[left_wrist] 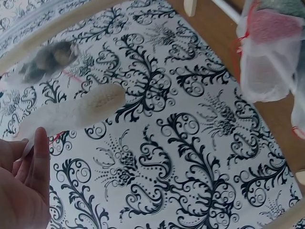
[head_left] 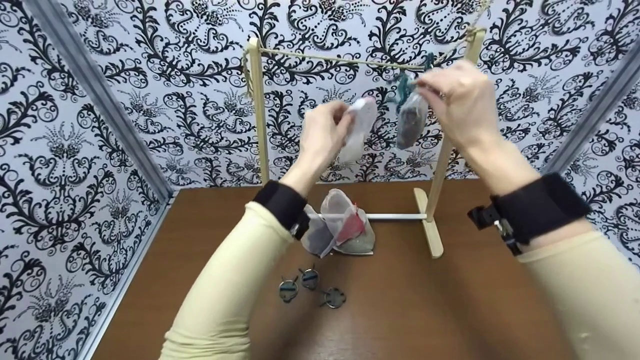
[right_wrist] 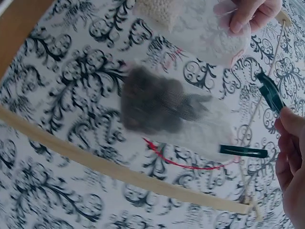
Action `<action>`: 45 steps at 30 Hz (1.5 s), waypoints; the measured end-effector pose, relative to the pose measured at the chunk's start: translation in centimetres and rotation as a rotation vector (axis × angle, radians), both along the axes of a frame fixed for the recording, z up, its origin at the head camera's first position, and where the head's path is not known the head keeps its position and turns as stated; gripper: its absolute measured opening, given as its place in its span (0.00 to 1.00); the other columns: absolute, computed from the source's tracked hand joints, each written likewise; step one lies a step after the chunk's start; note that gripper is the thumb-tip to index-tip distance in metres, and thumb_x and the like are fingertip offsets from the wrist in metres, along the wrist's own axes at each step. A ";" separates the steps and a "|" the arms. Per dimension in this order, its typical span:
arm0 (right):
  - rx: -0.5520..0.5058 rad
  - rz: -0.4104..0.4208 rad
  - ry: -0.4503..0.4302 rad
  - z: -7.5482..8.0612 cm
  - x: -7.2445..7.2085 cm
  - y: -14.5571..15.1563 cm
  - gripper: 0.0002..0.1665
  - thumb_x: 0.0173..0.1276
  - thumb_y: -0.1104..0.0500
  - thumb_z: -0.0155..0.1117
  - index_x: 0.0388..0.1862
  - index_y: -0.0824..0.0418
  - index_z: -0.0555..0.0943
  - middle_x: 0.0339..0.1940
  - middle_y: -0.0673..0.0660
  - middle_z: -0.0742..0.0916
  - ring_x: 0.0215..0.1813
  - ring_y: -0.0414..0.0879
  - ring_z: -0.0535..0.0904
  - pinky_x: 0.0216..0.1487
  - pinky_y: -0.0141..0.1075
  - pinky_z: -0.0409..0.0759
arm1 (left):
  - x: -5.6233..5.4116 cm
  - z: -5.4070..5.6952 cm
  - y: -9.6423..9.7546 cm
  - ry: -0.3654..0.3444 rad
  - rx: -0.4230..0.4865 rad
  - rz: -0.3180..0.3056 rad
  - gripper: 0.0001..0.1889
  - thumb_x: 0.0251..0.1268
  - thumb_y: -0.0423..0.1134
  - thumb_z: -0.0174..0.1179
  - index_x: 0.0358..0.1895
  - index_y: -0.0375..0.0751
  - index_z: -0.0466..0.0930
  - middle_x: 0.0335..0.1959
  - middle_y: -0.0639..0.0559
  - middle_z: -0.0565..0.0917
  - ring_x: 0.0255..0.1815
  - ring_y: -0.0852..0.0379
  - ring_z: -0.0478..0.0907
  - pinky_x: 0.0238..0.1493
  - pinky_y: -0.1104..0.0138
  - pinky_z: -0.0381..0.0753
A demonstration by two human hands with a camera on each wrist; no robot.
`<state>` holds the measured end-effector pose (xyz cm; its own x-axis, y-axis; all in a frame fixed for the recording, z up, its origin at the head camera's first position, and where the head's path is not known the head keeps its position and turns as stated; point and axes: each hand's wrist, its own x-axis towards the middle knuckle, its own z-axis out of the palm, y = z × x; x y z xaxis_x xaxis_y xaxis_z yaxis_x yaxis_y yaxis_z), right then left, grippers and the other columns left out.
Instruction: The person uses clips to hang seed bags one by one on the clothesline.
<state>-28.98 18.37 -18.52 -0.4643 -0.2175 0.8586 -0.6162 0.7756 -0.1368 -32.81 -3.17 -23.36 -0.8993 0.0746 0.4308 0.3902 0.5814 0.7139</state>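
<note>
My left hand (head_left: 325, 130) pinches the top of a white mesh bag (left_wrist: 100, 105) with small pale grains or beans at its bottom end. My right hand (head_left: 462, 100) holds a dark green clothespin (right_wrist: 270, 93) close to the thin rope (head_left: 325, 58). Beside it, a mesh bag with dark lumps inside (right_wrist: 152, 102) and a red drawstring hangs from the rope. A second green clothespin (right_wrist: 243, 151) sits at that bag's top edge. In the head view the right fingers partly cover the top of the hanging bag.
Wooden posts (head_left: 260, 115) carry the rope, with a white bar (head_left: 395, 216) low between them. Several filled mesh bags (head_left: 320, 235) lie at the frame's foot. Three small round metallic items (head_left: 310, 278) are on the brown table (head_left: 400, 300). A patterned wall (head_left: 150, 100) stands behind.
</note>
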 end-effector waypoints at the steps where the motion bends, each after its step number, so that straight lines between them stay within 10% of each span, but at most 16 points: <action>1: -0.008 -0.015 0.006 0.5 -0.1 -0.1 0.10 0.65 0.59 0.67 0.37 0.67 0.87 0.37 0.65 0.91 0.39 0.57 0.84 0.45 0.33 0.73 | -0.2 0.4 0.2 0.005 -0.001 0.013 0.08 0.72 0.38 0.59 0.48 0.42 0.84 0.38 0.48 0.89 0.25 0.60 0.83 0.24 0.74 0.82; 10: -0.006 -0.209 -0.086 3.5 -1.0 -0.3 0.10 0.67 0.53 0.66 0.41 0.54 0.89 0.45 0.55 0.92 0.47 0.50 0.77 0.49 0.34 0.69 | -1.3 2.8 2.7 -0.043 -0.037 0.106 0.11 0.74 0.39 0.56 0.54 0.47 0.83 0.48 0.49 0.89 0.37 0.62 0.86 0.32 0.77 0.83; 18: 0.068 -0.211 -0.101 3.4 -1.4 -0.5 0.08 0.66 0.56 0.66 0.39 0.55 0.90 0.42 0.56 0.92 0.46 0.52 0.74 0.46 0.35 0.65 | -1.4 3.8 4.4 0.005 -0.032 0.139 0.10 0.72 0.43 0.59 0.51 0.55 0.84 0.46 0.58 0.90 0.37 0.64 0.85 0.35 0.74 0.81; 36: 0.270 -0.089 -0.103 1.7 -2.4 -0.8 0.24 0.59 0.66 0.73 0.55 0.65 0.82 0.56 0.65 0.87 0.61 0.61 0.74 0.68 0.52 0.68 | -2.1 1.8 3.4 0.046 -0.013 0.016 0.09 0.73 0.41 0.58 0.51 0.52 0.83 0.48 0.56 0.89 0.42 0.64 0.84 0.44 0.73 0.81; 45: 0.314 -0.114 0.070 -1.3 -3.3 -0.5 0.30 0.62 0.61 0.72 0.63 0.63 0.76 0.62 0.66 0.80 0.64 0.63 0.69 0.64 0.56 0.69 | -2.1 0.0 2.8 0.086 -0.117 -0.073 0.16 0.70 0.48 0.61 0.56 0.48 0.79 0.51 0.55 0.88 0.45 0.62 0.86 0.49 0.75 0.82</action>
<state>-32.31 17.88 -19.84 -0.4435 -0.4266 0.7883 -0.5225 0.8376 0.1593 -34.94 -0.40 -23.37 -0.8500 0.1921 0.4905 0.4910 0.6264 0.6054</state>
